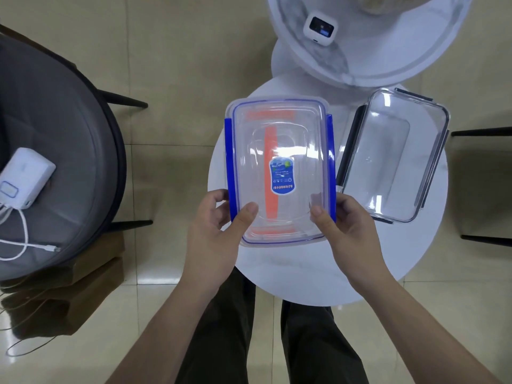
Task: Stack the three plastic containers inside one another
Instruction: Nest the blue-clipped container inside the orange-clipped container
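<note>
Hands [279,231] grip blue-clipped container [279,173] beside clear container [393,156].

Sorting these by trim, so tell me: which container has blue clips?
The one held in both hands: blue side clips and a blue sticker. The container resting on the table to its right has dark clips.

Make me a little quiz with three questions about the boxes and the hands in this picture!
1. True or false: both hands hold the blue-clipped container.
2. Which side of it is the dark-clipped container on? A) its left B) its right C) underneath
3. Fill in: the white power bank lies on a grey ____.

Key:
1. True; the left hand and right hand grip its near end.
2. B, resting on the round white table.
3. Chair.
</note>
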### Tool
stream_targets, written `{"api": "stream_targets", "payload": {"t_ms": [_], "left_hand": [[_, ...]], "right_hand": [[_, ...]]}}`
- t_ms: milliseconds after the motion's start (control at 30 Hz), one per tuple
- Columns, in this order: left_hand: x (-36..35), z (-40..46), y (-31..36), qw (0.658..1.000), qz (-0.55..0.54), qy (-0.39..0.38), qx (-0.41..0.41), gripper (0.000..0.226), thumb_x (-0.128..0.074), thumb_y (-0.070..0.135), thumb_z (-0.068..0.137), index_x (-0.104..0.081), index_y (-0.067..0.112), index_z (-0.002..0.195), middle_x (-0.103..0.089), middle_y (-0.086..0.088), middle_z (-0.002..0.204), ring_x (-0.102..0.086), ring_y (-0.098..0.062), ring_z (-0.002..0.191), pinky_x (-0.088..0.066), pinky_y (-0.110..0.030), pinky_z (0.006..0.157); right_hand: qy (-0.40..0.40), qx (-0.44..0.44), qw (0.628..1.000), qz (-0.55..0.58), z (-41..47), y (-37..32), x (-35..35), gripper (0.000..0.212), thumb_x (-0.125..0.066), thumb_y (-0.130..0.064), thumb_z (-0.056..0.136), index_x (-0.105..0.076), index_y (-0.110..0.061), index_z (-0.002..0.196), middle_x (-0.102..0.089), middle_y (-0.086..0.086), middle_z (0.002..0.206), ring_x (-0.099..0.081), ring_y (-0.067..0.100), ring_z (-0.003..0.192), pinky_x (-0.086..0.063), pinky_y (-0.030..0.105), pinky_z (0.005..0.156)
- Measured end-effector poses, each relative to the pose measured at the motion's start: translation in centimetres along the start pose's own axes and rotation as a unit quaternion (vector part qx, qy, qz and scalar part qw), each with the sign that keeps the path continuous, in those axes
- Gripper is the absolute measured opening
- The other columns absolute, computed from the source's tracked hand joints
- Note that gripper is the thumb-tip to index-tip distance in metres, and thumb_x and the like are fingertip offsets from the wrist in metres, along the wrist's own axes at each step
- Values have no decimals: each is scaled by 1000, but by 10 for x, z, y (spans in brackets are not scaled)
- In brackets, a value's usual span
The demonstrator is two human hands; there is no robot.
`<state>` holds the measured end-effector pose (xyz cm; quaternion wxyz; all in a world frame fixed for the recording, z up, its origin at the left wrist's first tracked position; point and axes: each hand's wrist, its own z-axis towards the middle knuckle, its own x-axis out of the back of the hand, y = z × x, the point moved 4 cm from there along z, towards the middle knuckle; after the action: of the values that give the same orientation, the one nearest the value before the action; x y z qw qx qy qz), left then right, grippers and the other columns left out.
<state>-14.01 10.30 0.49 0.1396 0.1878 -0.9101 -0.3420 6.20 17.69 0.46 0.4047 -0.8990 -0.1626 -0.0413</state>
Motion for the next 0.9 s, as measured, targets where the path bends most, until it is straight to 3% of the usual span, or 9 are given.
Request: {"api": "stream_targets", "payload": {"t_ms": [133,267,467,600,700,767,833,900], "left_hand": [[1,7,-6,1000,11,2,14,44,-75,32,85,-58,14,122,-78,-1,115,-77,-20,103,-64,-40,87],[2,11,-8,999,15,6,28,54,-76,41,80,-58,16,125,-77,0,118,-76,-20,104,-64,-43,88],[7,11,-4,999,29,16,35,43,-73,35,88,-60,19,126,-75,2,119,-74,-21,107,-63,-46,88],[10,12,2,997,70,26,11,46,-70,43,86,-59,23,126,-71,10,119,-72,-14,108,-64,-31,81],[11,14,2,995,95,26,-1,55,-69,50,83,-57,22,129,-69,11,123,-70,-15,111,-64,-35,86],[11,15,0,997,82,13,-1,52,-71,45,85,-57,21,129,-70,9,123,-70,-17,113,-64,-29,82],[10,16,1,996,84,6,-11,51,-71,44,84,-58,20,126,-71,9,121,-71,-16,111,-63,-20,78],[10,16,3,996,92,5,-22,55,-70,47,80,-59,19,126,-72,8,120,-72,-15,109,-63,-22,80]], "right_hand": [[-7,1,1000,-14,3,0,-3,45,-66,-32,83,-57,-12,122,-69,-7,115,-66,-3,102,-55,11,64],[-15,2,1000,-22,4,-2,-6,51,-65,-40,76,-56,-16,120,-67,-13,112,-66,-10,97,-56,12,63],[-3,0,997,-72,4,2,-7,57,-66,-51,74,-59,-15,118,-71,-4,116,-70,16,106,-61,34,86],[-12,-2,996,-85,2,-1,-14,56,-65,-52,73,-57,-21,119,-67,-12,115,-68,14,108,-61,25,83],[-18,-9,996,-82,3,-2,-16,57,-65,-53,73,-56,-23,120,-66,-13,116,-67,16,111,-62,31,85],[-18,-9,996,-83,4,-3,-15,58,-66,-51,73,-57,-19,121,-67,-11,117,-66,14,112,-61,32,86],[-20,-7,997,-80,4,-4,-15,57,-67,-47,74,-57,-15,122,-67,-7,118,-65,11,113,-61,24,82],[-23,-10,997,-72,4,-5,-15,55,-68,-41,76,-57,-13,121,-67,-3,118,-64,13,114,-58,12,70]]}}
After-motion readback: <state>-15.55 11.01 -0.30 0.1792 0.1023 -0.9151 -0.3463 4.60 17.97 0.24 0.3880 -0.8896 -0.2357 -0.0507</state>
